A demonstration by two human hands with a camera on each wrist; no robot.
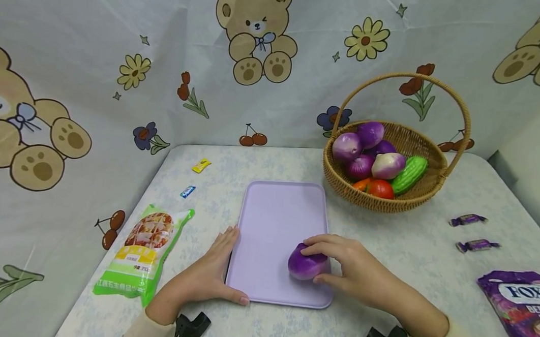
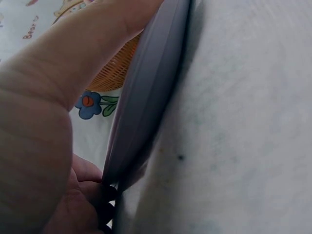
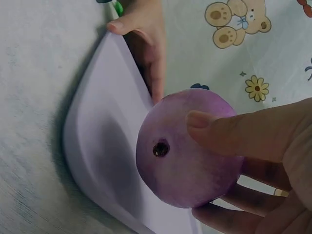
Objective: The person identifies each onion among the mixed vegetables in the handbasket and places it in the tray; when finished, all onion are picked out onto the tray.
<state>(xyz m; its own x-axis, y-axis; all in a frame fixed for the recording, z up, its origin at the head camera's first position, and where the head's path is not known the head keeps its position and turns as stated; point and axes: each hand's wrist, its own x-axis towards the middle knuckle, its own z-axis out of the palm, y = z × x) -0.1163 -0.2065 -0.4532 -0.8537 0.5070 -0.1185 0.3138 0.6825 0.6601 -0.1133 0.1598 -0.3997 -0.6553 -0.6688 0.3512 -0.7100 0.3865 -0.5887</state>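
Gripping purple onion (image 1: 305, 267) over tray (image 1: 274, 219)'s near right corner — right hand (image 1: 354, 267) clamped.
Left hand (image 1: 211, 275) straight-fingered at tray's left edge. "FOXS" bag (image 1: 525, 311), table (image 1: 412, 252)'s right edge; onion's dark spot (image 3: 161, 148) — right wrist view only.

We see a round purple onion (image 1: 308, 263) with a little dark spot on one end. The right hand (image 1: 355, 267) holds it over the near right part of a light purple tray (image 1: 279, 215). We can see that the tray has round corners and a low rim. It lies on the tabletop (image 1: 284, 329), and the left hand (image 1: 208, 274) touches its near left corner.
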